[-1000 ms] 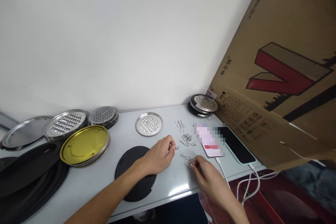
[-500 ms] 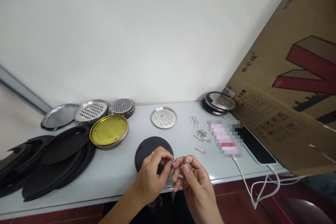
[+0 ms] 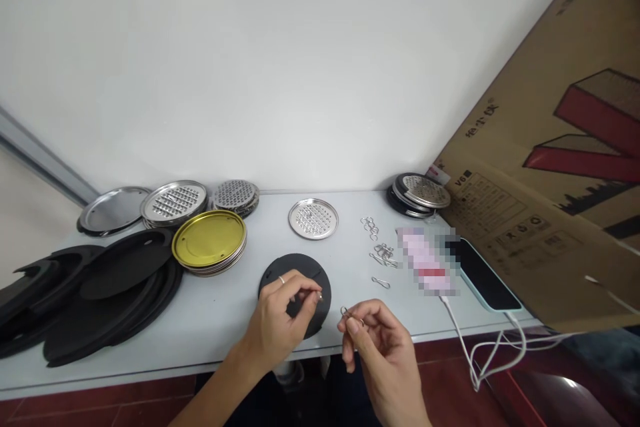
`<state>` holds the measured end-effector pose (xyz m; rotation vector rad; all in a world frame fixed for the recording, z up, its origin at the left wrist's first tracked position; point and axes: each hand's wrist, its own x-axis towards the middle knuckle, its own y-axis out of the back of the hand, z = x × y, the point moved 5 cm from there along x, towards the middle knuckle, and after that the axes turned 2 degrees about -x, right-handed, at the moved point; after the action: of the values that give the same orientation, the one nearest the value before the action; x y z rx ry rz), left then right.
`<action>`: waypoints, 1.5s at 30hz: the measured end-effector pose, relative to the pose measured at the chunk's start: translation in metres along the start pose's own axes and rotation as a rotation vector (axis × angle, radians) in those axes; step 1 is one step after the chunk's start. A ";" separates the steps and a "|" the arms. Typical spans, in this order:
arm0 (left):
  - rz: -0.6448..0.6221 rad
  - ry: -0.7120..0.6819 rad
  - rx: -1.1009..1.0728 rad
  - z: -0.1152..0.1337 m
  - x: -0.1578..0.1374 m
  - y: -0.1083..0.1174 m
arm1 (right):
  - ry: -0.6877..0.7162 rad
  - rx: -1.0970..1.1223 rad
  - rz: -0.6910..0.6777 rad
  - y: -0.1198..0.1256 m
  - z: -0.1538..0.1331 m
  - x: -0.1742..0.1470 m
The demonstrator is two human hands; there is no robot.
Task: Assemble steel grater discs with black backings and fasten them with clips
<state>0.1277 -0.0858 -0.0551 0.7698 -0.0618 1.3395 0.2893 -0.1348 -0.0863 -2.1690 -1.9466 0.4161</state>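
My left hand (image 3: 281, 312) hovers over a round black disc (image 3: 295, 265), thumb and forefinger pinched together. A tiny shiny bit shows at those fingertips, too small to name. My right hand (image 3: 383, 347) is closed beside it, thumb against forefinger, on a small metal ring (image 3: 345, 311) that sticks out to the left; a second bit of wire shows by the thumb. Behind the hands lies a round metal grater plate (image 3: 313, 219). To the right are loose metal rings (image 3: 370, 227), a small heap of wire clips (image 3: 384, 255) and one single clip (image 3: 381, 282).
At the left stand a stack of gold-topped discs (image 3: 210, 238), grater plates (image 3: 174, 202) and large black discs (image 3: 115, 300). A stack of graters (image 3: 425, 191), a phone (image 3: 487, 273), white cables (image 3: 473, 360) and a cardboard box (image 3: 545, 213) are at the right.
My hands have moved apart: the left one slightly left, the right one a little right and down. The ring in my right hand now sticks out more plainly.
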 end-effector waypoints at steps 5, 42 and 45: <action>-0.081 0.080 -0.008 -0.004 0.001 -0.004 | 0.025 -0.132 0.076 0.003 -0.004 -0.001; -0.206 -0.009 -0.415 0.030 -0.008 -0.036 | 0.121 0.057 0.109 0.007 0.016 -0.010; -0.160 -0.010 -0.400 0.030 -0.011 -0.040 | 0.085 0.116 0.134 0.005 0.016 -0.011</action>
<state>0.1718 -0.1125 -0.0564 0.4326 -0.2627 1.1237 0.2872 -0.1465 -0.1022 -2.2118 -1.6962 0.4397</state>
